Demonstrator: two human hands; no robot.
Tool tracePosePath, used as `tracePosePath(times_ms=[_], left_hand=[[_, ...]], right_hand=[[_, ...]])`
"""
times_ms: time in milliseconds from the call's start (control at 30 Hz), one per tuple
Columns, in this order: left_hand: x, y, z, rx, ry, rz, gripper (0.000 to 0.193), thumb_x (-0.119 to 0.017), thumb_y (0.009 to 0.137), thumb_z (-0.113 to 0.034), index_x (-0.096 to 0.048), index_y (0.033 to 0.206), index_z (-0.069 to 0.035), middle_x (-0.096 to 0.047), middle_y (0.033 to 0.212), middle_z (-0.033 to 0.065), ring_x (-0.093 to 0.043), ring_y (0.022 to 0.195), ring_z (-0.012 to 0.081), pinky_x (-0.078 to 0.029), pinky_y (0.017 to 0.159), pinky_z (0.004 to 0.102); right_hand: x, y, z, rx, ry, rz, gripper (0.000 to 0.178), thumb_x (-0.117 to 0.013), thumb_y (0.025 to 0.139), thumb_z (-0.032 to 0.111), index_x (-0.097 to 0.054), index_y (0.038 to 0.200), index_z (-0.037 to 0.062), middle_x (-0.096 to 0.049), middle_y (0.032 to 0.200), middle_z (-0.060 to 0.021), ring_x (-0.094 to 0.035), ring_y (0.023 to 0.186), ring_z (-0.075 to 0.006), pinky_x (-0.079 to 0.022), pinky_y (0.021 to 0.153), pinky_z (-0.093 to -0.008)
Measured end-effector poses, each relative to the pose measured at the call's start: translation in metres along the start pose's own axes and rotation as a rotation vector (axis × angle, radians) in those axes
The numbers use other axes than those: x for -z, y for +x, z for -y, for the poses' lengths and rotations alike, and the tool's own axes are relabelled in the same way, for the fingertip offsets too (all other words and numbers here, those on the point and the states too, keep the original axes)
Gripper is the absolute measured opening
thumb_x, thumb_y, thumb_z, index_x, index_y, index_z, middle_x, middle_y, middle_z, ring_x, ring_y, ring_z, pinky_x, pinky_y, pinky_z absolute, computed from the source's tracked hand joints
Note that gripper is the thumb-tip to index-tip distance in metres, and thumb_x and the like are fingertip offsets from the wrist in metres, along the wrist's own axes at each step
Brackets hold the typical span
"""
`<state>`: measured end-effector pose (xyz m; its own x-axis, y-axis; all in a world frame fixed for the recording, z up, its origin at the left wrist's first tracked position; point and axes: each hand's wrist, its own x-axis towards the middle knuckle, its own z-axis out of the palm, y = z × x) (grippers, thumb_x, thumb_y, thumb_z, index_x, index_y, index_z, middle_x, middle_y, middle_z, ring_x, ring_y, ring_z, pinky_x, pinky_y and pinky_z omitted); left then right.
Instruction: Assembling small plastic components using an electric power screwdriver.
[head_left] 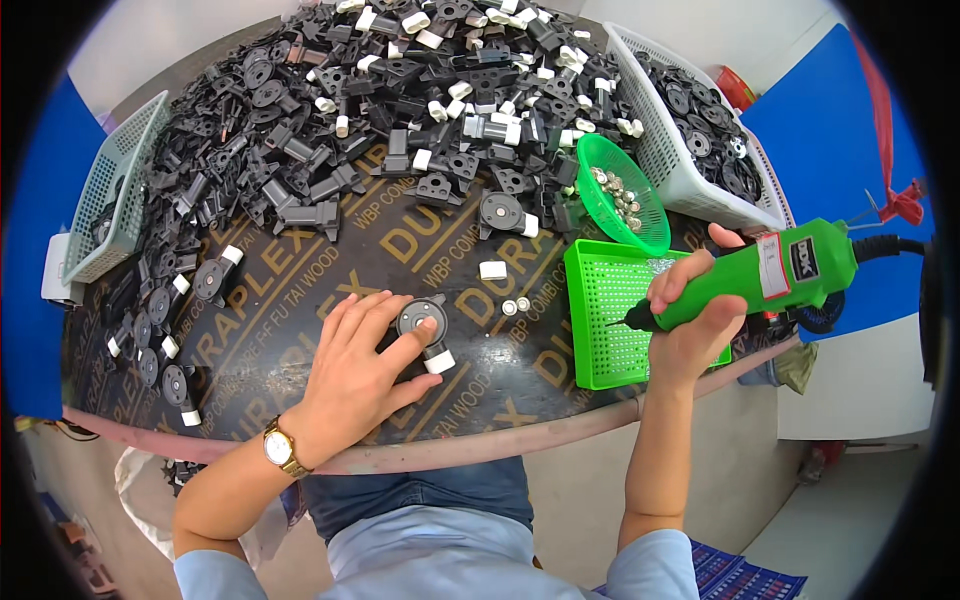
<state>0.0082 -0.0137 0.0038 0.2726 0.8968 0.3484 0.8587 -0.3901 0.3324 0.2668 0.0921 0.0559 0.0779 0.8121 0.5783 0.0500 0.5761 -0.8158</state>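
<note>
My left hand [355, 360] presses a black round plastic part [428, 312] with a white end cap [440, 362] against the tabletop, its index finger on top of the part and its thumb beside the cap. A green electric screwdriver [812, 262] is gripped in my right hand [692, 315]. Its black tip points left, over a green rectangular perforated tray [580, 350]. Between the held part and the tray lie a loose white cap [492, 270] and two small round metal pieces [516, 307].
A large pile of black plastic parts and white caps [430, 100] covers the far side. Several assembled parts [175, 385] lie at left near a pale basket [115, 200]. A round green basket [660, 225] holds small metal pieces. A white basket [650, 130] of black discs stands behind it.
</note>
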Motion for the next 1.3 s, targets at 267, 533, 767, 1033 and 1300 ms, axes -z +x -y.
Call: tracePosePath(times_ms=[267,533,767,1033,1300], left_hand=[[0.001,0.000,0.002,-0.010,-0.069,-0.027,0.052,-0.078,0.066,-0.021,-0.057,0.112,-0.012,-0.052,0.117,0.0118,-0.049,0.110,0.0323,-0.037,0.094,0.0461],[-0.003,-0.003,0.006,0.002,-0.140,-0.067,0.050,-0.078,0.066,-0.020,-0.058,0.111,-0.012,-0.053,0.111,0.0117,-0.050,0.102,0.0310,-0.039,0.087,0.0421],[-0.005,-0.002,0.014,0.023,-0.240,-0.106,0.038,-0.074,0.073,-0.019,-0.061,0.108,-0.012,-0.054,0.112,0.0102,-0.050,0.103,0.0300,-0.038,0.087,0.0388],[-0.010,0.000,0.016,0.055,-0.341,-0.176,0.029,-0.074,0.073,-0.017,-0.066,0.101,-0.011,-0.057,0.113,0.0069,-0.051,0.104,0.0277,-0.039,0.088,0.0376],[-0.010,0.000,0.017,0.034,-0.354,-0.204,0.027,-0.073,0.074,-0.017,-0.066,0.098,-0.009,-0.057,0.107,0.0074,-0.052,0.101,0.0265,-0.039,0.085,0.0370]], right_hand=[[0.001,-0.003,-0.005,0.046,-0.017,0.027,0.078,-0.054,0.078,0.067,-0.040,0.114,-0.0013,-0.045,0.062,-0.0023,-0.042,0.049,-0.0092,-0.035,0.045,-0.0228],[-0.006,-0.002,0.009,0.052,0.027,0.021,0.077,-0.058,0.078,0.064,-0.039,0.115,-0.0006,-0.044,0.063,-0.0018,-0.043,0.050,-0.0087,-0.035,0.045,-0.0220],[-0.067,-0.007,0.044,0.075,0.481,0.059,0.090,-0.041,0.076,0.077,-0.038,0.120,-0.0012,-0.044,0.060,-0.0018,-0.041,0.044,-0.0105,-0.037,0.042,-0.0232],[-0.119,-0.028,0.024,0.041,0.525,0.353,0.091,-0.033,0.073,0.080,-0.037,0.120,0.0024,-0.044,0.058,-0.0001,-0.041,0.042,-0.0089,-0.039,0.041,-0.0224],[-0.120,-0.033,0.019,0.055,0.497,0.386,0.090,-0.037,0.072,0.079,-0.037,0.119,0.0024,-0.045,0.058,-0.0014,-0.042,0.042,-0.0095,-0.040,0.040,-0.0225]])
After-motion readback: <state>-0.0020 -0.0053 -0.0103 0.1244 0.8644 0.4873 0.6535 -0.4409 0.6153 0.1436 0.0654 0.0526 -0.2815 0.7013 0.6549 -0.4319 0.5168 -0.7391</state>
